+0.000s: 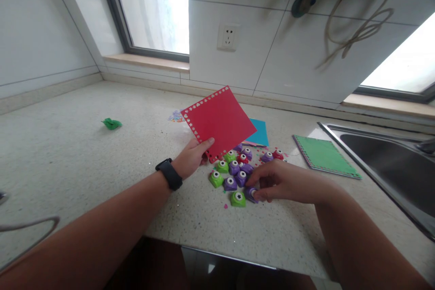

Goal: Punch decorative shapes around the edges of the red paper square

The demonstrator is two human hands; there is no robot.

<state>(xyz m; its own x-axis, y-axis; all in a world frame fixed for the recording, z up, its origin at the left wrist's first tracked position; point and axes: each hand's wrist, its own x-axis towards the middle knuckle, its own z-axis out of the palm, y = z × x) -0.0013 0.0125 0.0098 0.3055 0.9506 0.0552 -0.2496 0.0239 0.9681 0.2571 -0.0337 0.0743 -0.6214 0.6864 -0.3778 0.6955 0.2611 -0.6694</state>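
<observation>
1. One red sheet [222, 122], raised at a tilt over the pale speckled worktop [88, 158], mid-scene. Small cut-out shapes run along its far-left and near-left edges; a few more start along the near-right edge.
2. Left hand [194, 157]: pinching that sheet by its near-left edge, thumb on top, fingers mostly hidden underneath. Dark watch [169, 174] on the wrist.
3. Small punches [234, 168] in green, purple and red, clustered just right of the left hand. White buttons [230, 181] uppermost, several with a dark star-like mark. Coloured paper bits [226, 206] scattered about.
4. Right hand [278, 181]: fingers and thumb curved around a purple punch [250, 194], near right of the cluster. Cannot tell whether the grip is closed.
5. Blue sheet [260, 132] on the far side, partly hidden behind the red one.
6. Right: green sheet [328, 156] with cut-out edges, topmost of a stack, near the steel sink [334, 131].
7. Far left: crumpled green scrap [112, 123], well apart.
</observation>
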